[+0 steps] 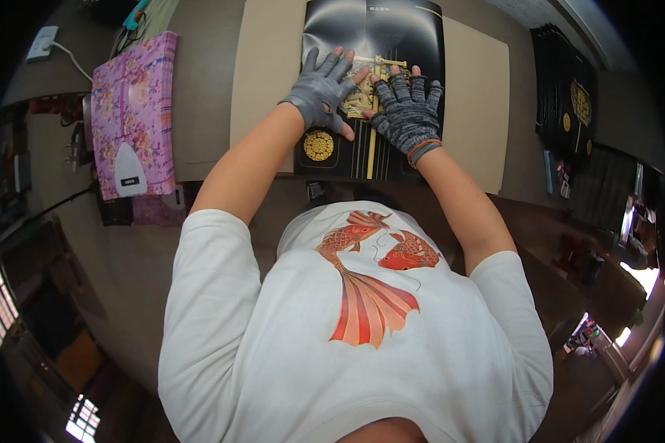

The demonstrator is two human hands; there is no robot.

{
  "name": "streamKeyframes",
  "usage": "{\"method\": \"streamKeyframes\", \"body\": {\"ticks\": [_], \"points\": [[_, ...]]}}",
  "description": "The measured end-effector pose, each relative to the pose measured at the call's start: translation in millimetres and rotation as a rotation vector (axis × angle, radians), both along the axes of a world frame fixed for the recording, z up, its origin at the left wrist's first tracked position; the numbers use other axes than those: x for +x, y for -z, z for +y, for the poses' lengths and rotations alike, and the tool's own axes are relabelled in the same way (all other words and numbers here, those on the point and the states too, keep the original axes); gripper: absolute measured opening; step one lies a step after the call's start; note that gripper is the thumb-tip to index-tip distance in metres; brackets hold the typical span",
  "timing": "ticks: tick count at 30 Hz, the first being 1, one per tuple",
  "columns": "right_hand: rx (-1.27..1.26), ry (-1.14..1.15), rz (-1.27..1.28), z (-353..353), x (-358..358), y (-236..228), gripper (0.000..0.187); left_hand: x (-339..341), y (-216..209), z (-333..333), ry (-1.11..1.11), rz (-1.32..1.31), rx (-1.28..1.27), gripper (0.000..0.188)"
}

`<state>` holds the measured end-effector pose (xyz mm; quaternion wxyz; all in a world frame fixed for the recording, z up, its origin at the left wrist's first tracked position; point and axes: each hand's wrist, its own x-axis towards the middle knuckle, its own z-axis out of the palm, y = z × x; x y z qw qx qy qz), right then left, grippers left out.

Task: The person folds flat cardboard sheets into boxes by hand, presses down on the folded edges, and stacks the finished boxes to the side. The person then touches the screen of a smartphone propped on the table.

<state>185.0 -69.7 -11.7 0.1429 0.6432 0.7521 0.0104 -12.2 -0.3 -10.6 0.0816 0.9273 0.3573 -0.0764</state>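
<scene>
A glossy black sheet or flat bag (325, 29) with gold print lies in front of me. It rests on a tan cardboard board (476, 111). My left hand (321, 87), in a grey fingerless glove, lies flat on its left part with the fingers spread. Against the right part presses my right hand (410, 111), in a dark mottled fingerless glove, its fingers also apart. Between and partly under the hands a gold ornate design shows. Neither hand grips anything. Whether the black piece has one layer or several, I cannot tell.
To the left on the table lies a purple floral padded board (133, 111) with a pale iron-shaped patch. A white socket box with a cable (43, 43) sits beyond it. At the right stands a stack of black gold-printed pieces (565, 96), with a blue strip-like object (548, 171) nearby.
</scene>
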Motion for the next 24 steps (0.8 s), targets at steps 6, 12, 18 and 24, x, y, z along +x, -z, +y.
{"method": "streamKeyframes", "body": {"ticks": [6,12,18,24], "points": [[0.009,0.007,0.006,1,-1,-1,0.079,1,-4,0,0.003,0.035,0.002,0.133],[-0.023,0.026,0.035,4,1,-3,0.078,13,-16,1,-0.013,0.098,0.010,0.127],[-0.047,0.030,0.087,6,7,2,0.072,47,-22,-6,-0.038,0.132,-0.014,0.114],[-0.022,-0.097,0.213,35,43,20,0.069,84,-31,-7,-0.086,0.333,-0.011,0.101]]}}
